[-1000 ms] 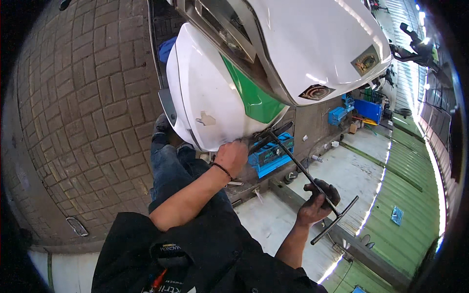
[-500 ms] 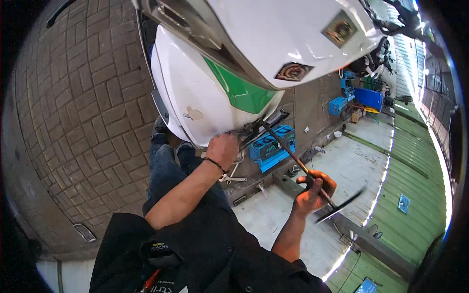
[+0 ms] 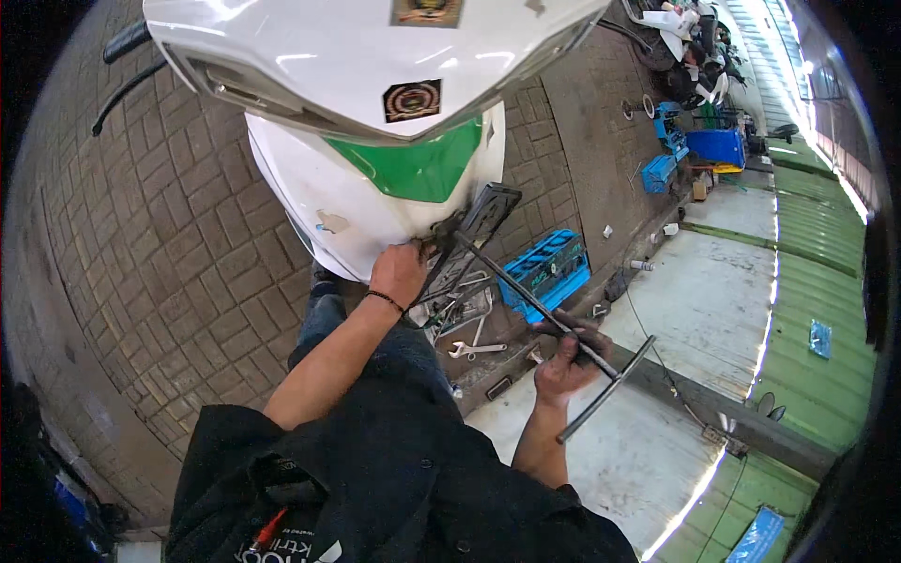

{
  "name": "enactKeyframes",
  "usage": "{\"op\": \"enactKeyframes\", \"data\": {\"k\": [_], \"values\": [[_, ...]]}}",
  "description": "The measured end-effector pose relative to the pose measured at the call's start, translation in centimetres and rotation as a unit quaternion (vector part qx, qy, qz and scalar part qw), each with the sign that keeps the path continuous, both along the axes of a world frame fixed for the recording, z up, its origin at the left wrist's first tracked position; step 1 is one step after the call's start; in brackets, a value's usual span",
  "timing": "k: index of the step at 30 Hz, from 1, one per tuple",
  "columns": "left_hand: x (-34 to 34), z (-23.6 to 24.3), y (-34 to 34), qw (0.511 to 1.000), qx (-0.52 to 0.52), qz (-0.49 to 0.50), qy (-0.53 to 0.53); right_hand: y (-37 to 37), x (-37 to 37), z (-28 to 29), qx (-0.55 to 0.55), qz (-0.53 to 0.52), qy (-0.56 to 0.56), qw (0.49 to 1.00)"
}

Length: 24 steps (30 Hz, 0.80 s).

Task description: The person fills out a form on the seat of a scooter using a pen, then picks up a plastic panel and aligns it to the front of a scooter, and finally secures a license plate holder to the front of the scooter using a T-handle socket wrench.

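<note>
A white scooter's front (image 3: 375, 66) with a green panel (image 3: 413, 169) stands before me. My left hand (image 3: 399, 274) is curled in against the lower front, beside a dark bracket (image 3: 483, 214); whatever its fingertips hold is hidden. My right hand (image 3: 574, 361) wraps round the shaft of a long T-handle wrench (image 3: 516, 286), just short of its crossbar. The wrench slants up to the left, its far tip meeting the dark fitting next to my left hand.
A combination spanner (image 3: 477, 350) lies on the ground below the bracket. Beyond it is an open blue toolbox (image 3: 544, 272). Farther right are another blue toolbox (image 3: 662, 169) and a blue bin (image 3: 713, 147). A metal beam (image 3: 741, 413) runs along the right, beside green corrugated sheeting (image 3: 817, 272).
The wrench's crossbar has turned and is no longer blurred. My right fingers have closed more around the shaft. The view has shifted, while my left hand keeps its place at the scooter.
</note>
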<state>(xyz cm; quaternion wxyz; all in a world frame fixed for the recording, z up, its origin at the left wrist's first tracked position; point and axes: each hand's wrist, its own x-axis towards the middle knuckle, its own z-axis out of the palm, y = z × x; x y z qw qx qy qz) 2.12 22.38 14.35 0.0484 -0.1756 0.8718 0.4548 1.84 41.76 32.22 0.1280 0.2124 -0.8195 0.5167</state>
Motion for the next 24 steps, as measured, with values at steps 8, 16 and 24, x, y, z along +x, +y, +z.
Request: {"op": "enactKeyframes", "data": {"k": [8, 16, 24], "values": [[-0.1, -1.2, -0.4, 0.995, -0.072, -0.062, 0.013, -0.8, 1.0, -1.5, -0.122, -0.027, -0.061, 0.990], [0.3, -2.7, 0.2, 0.990, -0.111, -0.074, 0.041, 1.0, 2.2, -3.2, -0.085, -0.044, -0.013, 0.995], [-0.2, -0.6, -0.2, 0.998, -0.047, -0.042, -0.025, -0.2, 2.2, -2.3, -0.119, -0.040, -0.029, 0.992]]}}
